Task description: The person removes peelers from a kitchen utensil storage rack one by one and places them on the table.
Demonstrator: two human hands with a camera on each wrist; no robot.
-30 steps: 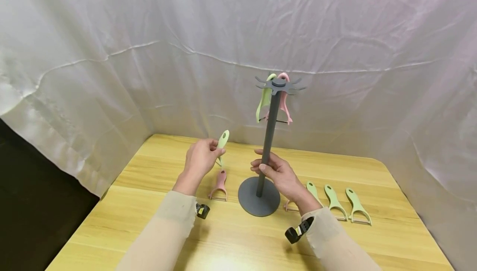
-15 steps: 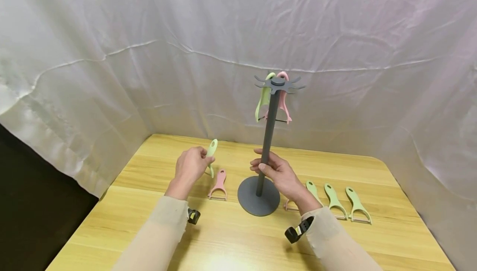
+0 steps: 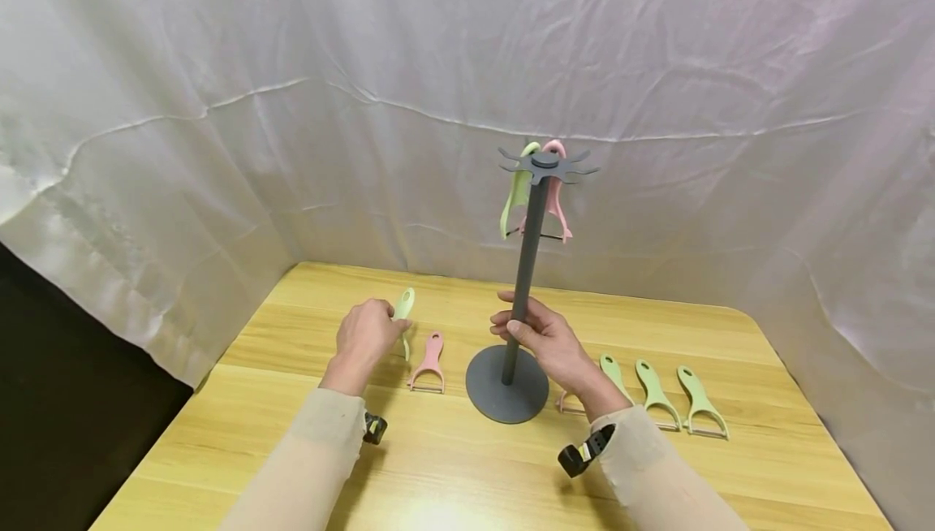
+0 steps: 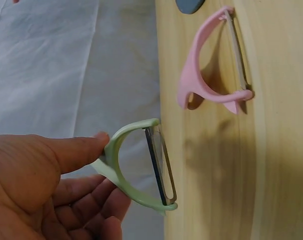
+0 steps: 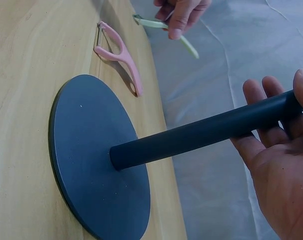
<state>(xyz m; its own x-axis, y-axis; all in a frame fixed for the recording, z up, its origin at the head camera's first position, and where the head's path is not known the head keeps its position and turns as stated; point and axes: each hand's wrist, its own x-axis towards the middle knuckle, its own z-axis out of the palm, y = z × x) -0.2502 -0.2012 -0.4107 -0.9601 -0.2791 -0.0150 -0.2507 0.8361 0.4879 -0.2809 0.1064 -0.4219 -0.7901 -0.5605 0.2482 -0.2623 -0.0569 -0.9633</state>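
Observation:
In the head view, my left hand point(image 3: 363, 334) pinches a light green peeler point(image 3: 404, 304) low over the left rear of the table, its handle pointing up. The left wrist view shows thumb and fingers on the green peeler point(image 4: 141, 198) behind its blade, whose end is close to the wood. Right of it lies a pink peeler point(image 3: 431, 352). My right hand point(image 3: 548, 343) holds the dark grey pole point(image 3: 527, 263) of an upright stand, thumb in front and fingers behind. A green peeler point(image 3: 520, 186) and a pink peeler point(image 3: 557, 198) hang from its top hooks.
The stand's round base point(image 3: 482, 393) sits mid-table. Right of it lie several peelers, including a green peeler point(image 3: 652, 387) and another green peeler point(image 3: 697, 397); my right forearm partly covers a pink one. A pale curtain point(image 3: 409, 174) hangs behind the wooden table point(image 3: 467, 482).
My left hand has moved left and down with the green peeler, away from the stand and closer to the table. The right hand keeps its hold on the pole.

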